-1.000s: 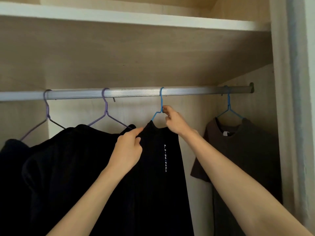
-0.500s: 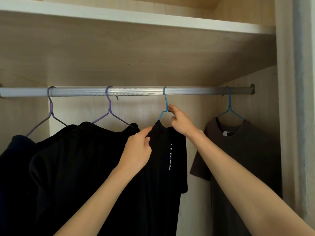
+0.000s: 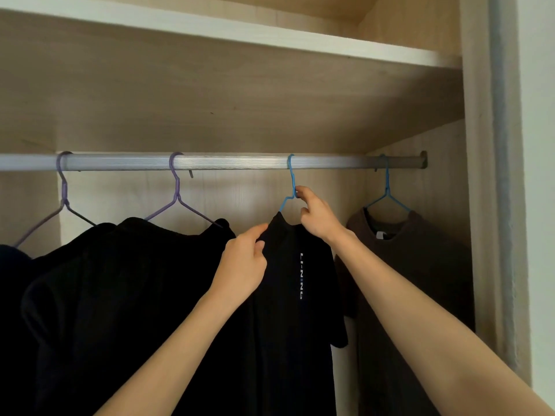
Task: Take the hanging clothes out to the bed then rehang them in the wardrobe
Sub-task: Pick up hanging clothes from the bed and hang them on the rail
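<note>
Where the shirt hangs: black short-sleeved T-shirt with white lettering (image 3: pixel 288 280) on a thin blue wire hanger (image 3: pixel 290 181), third along the grey metal rail (image 3: pixel 228 161).
Right hand (image 3: pixel 318 217): fingers pinch the hanger's neck; its hook sits straight above them, over the rail; this is the nearer hand for lifting it off.
Left hand (image 3: pixel 243 265): fingers pinch shoulder cloth just left of the hanger.
Hangers: four, counting two purple wire hangers (image 3: pixel 177 190) and two blue.
Garments: four, three dark and one brown T-shirt (image 3: pixel 414 265).
</note>
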